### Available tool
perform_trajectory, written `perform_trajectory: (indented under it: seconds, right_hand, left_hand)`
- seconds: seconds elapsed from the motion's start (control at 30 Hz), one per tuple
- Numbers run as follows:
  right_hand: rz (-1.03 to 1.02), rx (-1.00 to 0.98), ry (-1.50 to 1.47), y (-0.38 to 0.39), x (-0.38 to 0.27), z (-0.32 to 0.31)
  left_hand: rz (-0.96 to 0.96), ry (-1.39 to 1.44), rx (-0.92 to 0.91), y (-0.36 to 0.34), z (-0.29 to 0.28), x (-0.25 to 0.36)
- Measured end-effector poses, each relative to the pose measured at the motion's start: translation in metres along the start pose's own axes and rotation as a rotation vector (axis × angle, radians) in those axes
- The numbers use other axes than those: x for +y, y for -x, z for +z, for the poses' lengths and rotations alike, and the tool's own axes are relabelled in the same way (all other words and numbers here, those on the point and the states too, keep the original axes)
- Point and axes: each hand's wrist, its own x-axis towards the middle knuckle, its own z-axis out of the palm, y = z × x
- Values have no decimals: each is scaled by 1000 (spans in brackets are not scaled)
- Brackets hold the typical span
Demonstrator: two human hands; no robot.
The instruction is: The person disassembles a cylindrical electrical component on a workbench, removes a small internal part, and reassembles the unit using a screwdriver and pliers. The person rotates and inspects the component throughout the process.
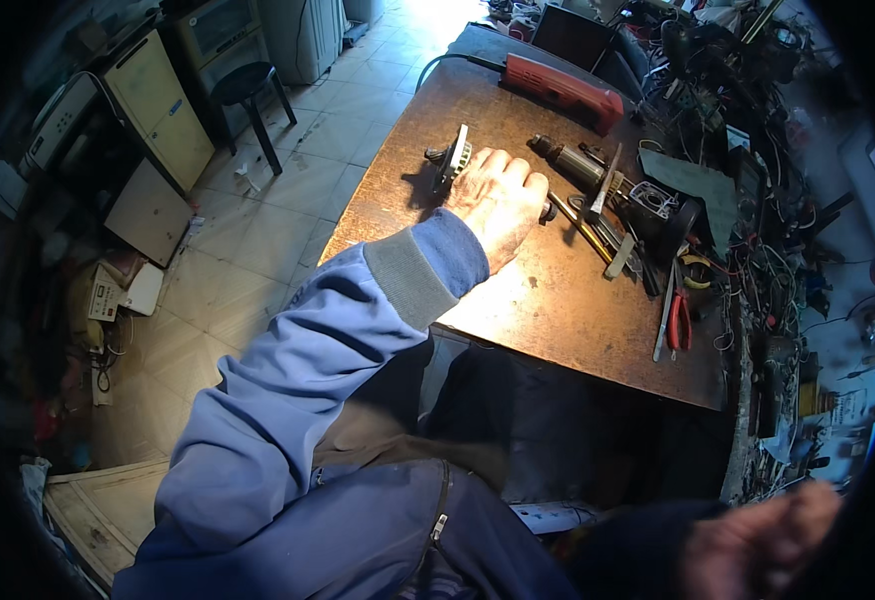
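Above the wooden workbench, my left hand is closed around a machine part with a black, pale-edged, slotted end. A small dark end shows at the other side of my fingers; the middle is hidden by the hand. To the right of it lie a metal cylindrical tool part, a brass-coloured rod and a screwdriver-like tool. Down at the lower right, away from the bench top, my right hand is smeared by motion, so its fingers cannot be made out.
A red power-tool housing lies at the bench's far side. Red-handled pliers and a motor housing are on the right. Tangled wires and parts heap along the right edge. A black stool stands on the tiled floor.
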Motion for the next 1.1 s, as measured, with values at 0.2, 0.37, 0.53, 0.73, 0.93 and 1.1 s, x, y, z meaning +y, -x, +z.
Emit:
perform_trajectory:
  seconds: [0.2, 0.37, 0.53, 0.73, 0.93, 1.1]
  right_hand:
    - [866, -669, 232, 193, 59, 12]
    - [624, -1380, 50, 456, 110, 37]
    - [806, -1924, -59, 542, 116, 75]
    - [832, -2023, -142, 552, 132, 100]
    - [857, -1996, -125, 529, 133, 88]
    - [815, -1858, -60, 527, 137, 76]
  left_hand:
    - [25, -18, 33, -10, 9, 5]
    - [47, 1, 35, -12, 6, -6]
    - [83, -1, 69, -10, 8, -1]
    - [-101, -17, -178, 0, -31, 29]
    - [-133, -3, -218, 7, -36, 28]
    - [-29, -63, -102, 6, -12, 21]
